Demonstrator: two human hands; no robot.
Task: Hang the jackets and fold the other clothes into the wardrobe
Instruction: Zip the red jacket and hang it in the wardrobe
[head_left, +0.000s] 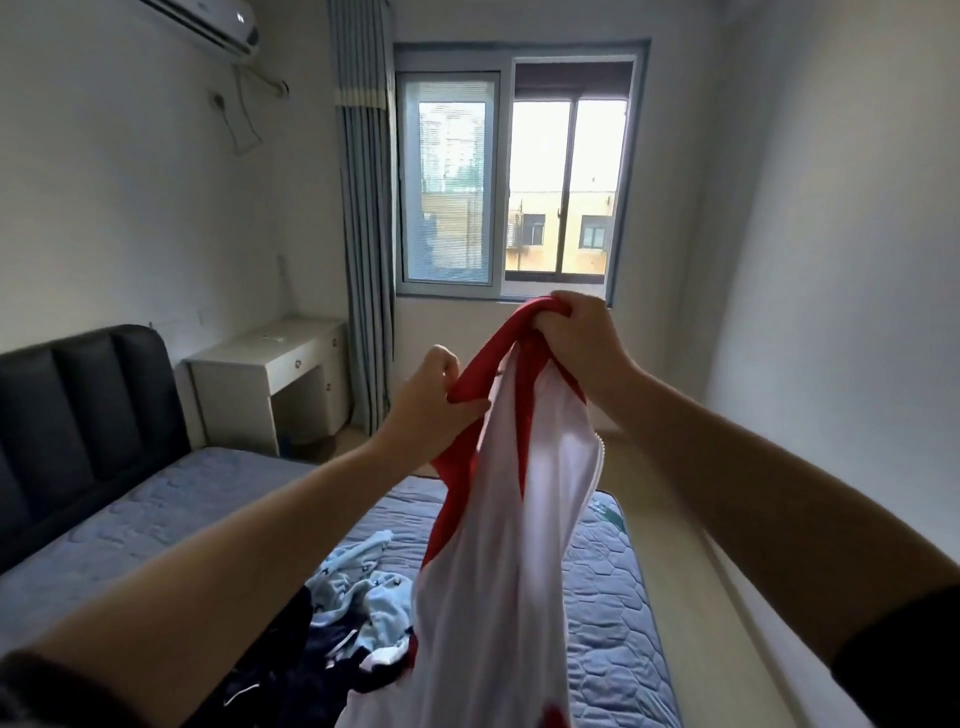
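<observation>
Fingers of left hand (430, 397) and right hand (583, 340) clamp red-and-white jacket (511, 551) above bed (615, 629).

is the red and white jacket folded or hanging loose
Hanging loose. The left hand and right hand grip the jacket by its red top, and its white body drapes down above the bed.

Daylit window (540, 176) ahead of you, blue curtain (363, 234) to its left, white desk (291, 358), bed (156, 514) with dark headboard (78, 415), pale walls (130, 182)

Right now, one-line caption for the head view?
A red-and-white jacket held up by left hand and right hand above the pile of clothes on the bed.
</observation>
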